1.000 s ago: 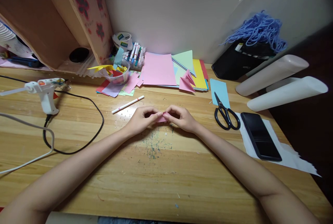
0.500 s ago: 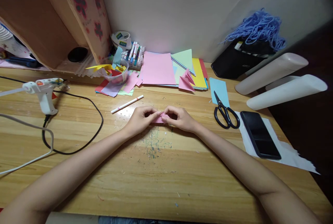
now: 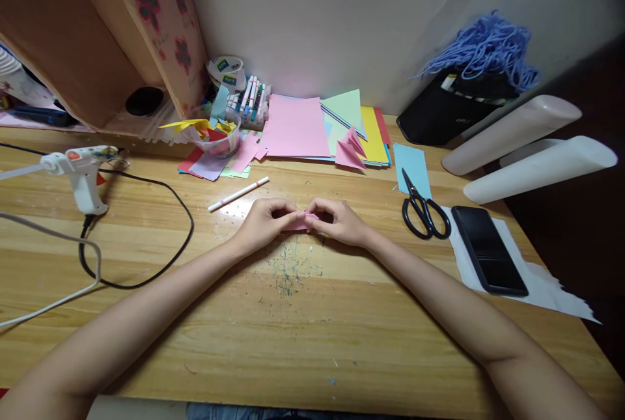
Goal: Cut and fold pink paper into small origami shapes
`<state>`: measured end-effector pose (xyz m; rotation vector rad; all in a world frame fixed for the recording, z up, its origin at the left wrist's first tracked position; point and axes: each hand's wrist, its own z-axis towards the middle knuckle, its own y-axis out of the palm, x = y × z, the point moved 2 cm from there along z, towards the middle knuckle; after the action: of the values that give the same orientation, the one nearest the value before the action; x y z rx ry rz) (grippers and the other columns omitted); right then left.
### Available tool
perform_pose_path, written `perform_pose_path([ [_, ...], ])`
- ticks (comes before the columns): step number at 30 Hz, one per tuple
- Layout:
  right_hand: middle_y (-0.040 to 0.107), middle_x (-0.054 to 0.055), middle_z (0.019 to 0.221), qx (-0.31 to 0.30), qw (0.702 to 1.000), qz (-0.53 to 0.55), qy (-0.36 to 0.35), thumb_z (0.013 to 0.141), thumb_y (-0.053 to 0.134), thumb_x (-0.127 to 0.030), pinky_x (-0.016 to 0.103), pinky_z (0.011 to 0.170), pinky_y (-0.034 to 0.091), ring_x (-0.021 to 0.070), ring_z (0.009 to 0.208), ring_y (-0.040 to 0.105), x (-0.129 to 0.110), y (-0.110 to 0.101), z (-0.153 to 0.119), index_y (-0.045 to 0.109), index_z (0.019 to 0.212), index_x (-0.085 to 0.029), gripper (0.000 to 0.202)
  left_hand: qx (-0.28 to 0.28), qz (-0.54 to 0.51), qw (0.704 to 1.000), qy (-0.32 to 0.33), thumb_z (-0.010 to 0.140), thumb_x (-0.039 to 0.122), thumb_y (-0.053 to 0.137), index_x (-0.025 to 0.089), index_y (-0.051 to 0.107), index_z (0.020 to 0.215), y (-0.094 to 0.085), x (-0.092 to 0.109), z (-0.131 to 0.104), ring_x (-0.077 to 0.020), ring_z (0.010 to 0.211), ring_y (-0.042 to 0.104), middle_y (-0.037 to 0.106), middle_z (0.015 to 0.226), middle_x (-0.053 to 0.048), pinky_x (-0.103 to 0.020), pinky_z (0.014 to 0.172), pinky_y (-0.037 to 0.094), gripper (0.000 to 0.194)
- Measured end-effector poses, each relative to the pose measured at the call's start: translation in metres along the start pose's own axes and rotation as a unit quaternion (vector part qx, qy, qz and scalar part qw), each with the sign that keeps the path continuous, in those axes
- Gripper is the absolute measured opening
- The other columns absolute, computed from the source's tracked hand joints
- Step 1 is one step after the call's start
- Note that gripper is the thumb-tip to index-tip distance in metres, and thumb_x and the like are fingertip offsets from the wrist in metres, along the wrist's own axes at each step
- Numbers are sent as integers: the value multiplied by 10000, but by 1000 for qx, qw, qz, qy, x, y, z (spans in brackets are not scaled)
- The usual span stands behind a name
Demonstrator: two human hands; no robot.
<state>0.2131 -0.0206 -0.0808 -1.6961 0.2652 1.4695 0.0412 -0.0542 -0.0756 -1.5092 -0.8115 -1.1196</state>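
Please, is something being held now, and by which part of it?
Yes, a small pink paper. The left hand and right hand pinch it near its upper edge; fingers hide the exact spots.

No word, brand or number can be read with certainty. Beyond the left hand (image 3: 263, 224), dark lettering beside blue-green label patches is carried by the white tape roll (image 3: 234, 81), and faint handwriting is borne among the red flowers on the cardboard box (image 3: 168, 29), both too small or blurred to be made out. Beyond the right hand (image 3: 342, 223) and further right, a small pale mark is shown on the black holder (image 3: 434, 111), likewise illegible.
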Motion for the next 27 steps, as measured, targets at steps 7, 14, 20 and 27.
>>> perform_pose_path([
  [7,500,-26,619,5,1000,-8,15,804,541,-329,192,522,329,80,556,423,1,2,-1,560,775,-152,181,2,-11,1000,-7,772,379,593,119,680,740,1,-1,1,-111,617,534,655,697,-49,-218,557,392,276],
  [14,543,-14,658,43,998,-35,3,799,533,-274,206,570,352,94,598,449,1,5,-1,599,795,-158,133,12,-41,999,-7,756,419,608,116,653,714,1,3,0,-83,543,503,625,655,-32,-197,501,380,310],
  [20,551,-7,647,60,998,-13,-2,789,554,-271,215,559,360,99,594,464,0,5,-1,624,736,-152,148,14,-23,1000,-8,756,429,600,127,601,690,1,4,-1,-78,538,471,579,632,-4,-198,500,356,309],
  [27,605,21,667,128,988,75,45,734,631,-339,244,571,412,124,617,531,0,7,1,633,701,-147,195,3,-13,1000,25,811,400,535,137,585,738,1,1,3,-110,654,505,580,704,-13,-223,602,384,277],
])
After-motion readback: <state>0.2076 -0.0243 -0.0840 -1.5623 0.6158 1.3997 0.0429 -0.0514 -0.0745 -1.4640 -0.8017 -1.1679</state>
